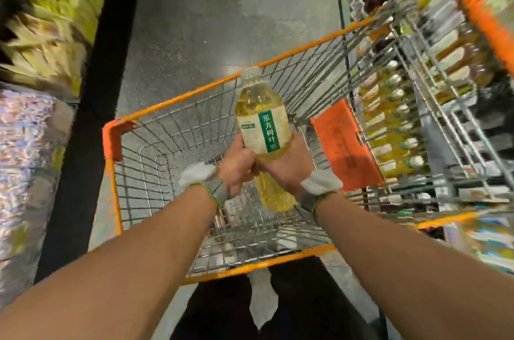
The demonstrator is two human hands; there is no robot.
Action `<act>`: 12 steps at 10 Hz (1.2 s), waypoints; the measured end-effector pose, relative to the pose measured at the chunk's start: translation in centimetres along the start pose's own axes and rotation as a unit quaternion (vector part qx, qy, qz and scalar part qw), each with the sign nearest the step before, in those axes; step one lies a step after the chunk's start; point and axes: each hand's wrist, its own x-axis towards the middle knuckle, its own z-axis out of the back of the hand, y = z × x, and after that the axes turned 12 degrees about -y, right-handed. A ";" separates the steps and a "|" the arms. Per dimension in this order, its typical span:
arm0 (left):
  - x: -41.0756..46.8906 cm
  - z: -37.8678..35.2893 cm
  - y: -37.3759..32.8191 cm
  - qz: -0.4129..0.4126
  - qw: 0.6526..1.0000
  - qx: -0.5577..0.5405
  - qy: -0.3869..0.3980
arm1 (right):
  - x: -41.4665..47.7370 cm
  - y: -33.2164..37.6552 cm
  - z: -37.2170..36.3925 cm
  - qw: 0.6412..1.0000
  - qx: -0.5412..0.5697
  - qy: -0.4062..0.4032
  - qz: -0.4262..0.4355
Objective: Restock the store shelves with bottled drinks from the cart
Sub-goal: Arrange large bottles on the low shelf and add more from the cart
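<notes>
A bottle of yellow tea (260, 114) with a white cap and a white and green label stands upright above the wire cart (178, 97), which has an orange rim. My left hand (236, 170) and my right hand (290, 164) meet at its base, fingers curled round it. Just below my hands shows a second stretch of yellow bottle (275, 192), pointing down into the cart; which hand holds it I cannot tell. Both wrists wear white cuffs.
An orange flap (345, 144) hangs on the cart's right side. Shelves on the right (389, 117) carry rows of yellow and brown bottled drinks. Blurred shelves of packets (41, 19) line the left. Grey floor (208, 19) runs ahead between them.
</notes>
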 end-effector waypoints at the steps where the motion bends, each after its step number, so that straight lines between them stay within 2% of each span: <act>1: -2.3 1.1 -0.9 -0.020 0.999 0.021 0.028 | -2.7 1.7 1.3 0.997 0.046 -0.048 -0.047; 2: -3.4 1.9 -1.3 -0.038 0.994 -0.012 0.103 | -4.3 2.5 3.0 0.985 0.137 -0.051 -0.096; 3: -4.9 1.7 -2.3 -0.020 0.984 -0.041 0.174 | -5.3 3.5 4.2 0.984 0.137 -0.072 -0.091; 4: -6.9 1.0 -3.5 -0.008 0.978 0.011 0.207 | -7.4 3.6 5.8 0.983 0.134 -0.069 -0.108; 5: -7.9 0.4 -4.1 -0.017 0.974 0.042 0.221 | -8.7 3.9 6.7 0.980 0.130 -0.112 -0.106; 6: -12.1 -1.2 -5.3 -0.049 0.962 0.086 0.253 | -10.6 3.8 8.4 0.952 0.173 -0.215 -0.132; 7: -14.3 -3.0 -5.9 -0.079 0.951 0.124 0.272 | -12.2 2.9 9.9 0.926 0.217 -0.270 -0.153; 8: -16.2 -5.4 -6.1 -0.120 0.938 0.171 0.277 | -13.6 2.6 11.9 0.919 0.160 -0.324 -0.159; 9: -19.7 -9.7 -5.4 -0.220 0.897 0.261 0.280 | -16.5 1.8 16.3 0.915 0.148 -0.347 -0.145; 10: -20.5 -12.0 -5.1 -0.273 0.874 0.289 0.280 | -18.2 0.9 18.4 0.918 0.154 -0.342 -0.133; 11: -25.7 -17.5 -1.1 -0.283 0.850 0.346 0.278 | -24.6 -3.0 22.8 0.923 0.130 -0.347 -0.105; 12: -30.4 -21.9 4.2 -0.253 0.838 0.383 0.296 | -30.8 -7.4 26.5 0.885 0.223 -0.380 -0.152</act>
